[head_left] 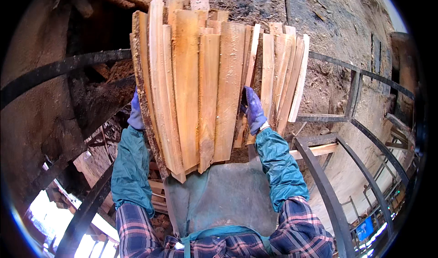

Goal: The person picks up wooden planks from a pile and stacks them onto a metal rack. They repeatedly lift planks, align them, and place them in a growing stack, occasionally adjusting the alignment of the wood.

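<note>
Grey apron (223, 196) sits at near end of plank stack (210, 89), most of it between left hand (136, 112) on its left edge, fingers hidden, and half-curled right hand (255, 108) against right-of-centre boards, both grips unclear.

This is looking like a timber workshop — rough planks (186, 85) are lying bunched, metal rails (320, 185) are running on both sides, sawdust-like debris (258, 7) is littering the ground (328, 87), an apron (223, 194) is hanging in front.
</note>
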A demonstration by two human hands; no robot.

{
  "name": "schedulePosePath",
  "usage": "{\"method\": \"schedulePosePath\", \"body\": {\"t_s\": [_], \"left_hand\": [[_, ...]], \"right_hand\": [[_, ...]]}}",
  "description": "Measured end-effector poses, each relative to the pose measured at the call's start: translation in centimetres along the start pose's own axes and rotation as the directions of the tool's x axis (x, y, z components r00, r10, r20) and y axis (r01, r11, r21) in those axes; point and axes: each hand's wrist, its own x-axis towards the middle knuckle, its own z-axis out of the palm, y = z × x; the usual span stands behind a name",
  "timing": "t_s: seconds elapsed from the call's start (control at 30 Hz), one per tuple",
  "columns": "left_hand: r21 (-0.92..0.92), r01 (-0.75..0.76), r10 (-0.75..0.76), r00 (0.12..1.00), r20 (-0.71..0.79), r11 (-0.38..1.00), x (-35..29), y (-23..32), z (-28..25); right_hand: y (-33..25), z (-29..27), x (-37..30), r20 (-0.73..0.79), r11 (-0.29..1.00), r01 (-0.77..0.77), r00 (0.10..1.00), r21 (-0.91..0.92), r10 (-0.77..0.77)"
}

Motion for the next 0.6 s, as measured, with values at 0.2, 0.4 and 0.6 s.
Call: {"method": "schedulePosePath", "body": {"t_s": [0.2,0.4,0.6], "left_hand": [[-0.047,0.117,-0.116,0.993,0.013,0.992,-1.0,0.4,-0.9],[-0.061,0.025,-0.023,0.999,0.043,0.998,-2.4,0.0,1.5],[0.266,-0.010,-0.042,0.981,0.190,0.964,-0.8,-4.3,-10.3]], "right_hand": [[-5.6,1.4,-1.0,0.029,0.955,-0.275,0.961,0.111,0.274],[-8.0,1.2,-1.9,0.045,0.935,-0.329,0.944,0.128,0.326],[-6.1,0.7,-0.4,0.160,0.938,-0.005,0.985,-0.347,0.064]]}}
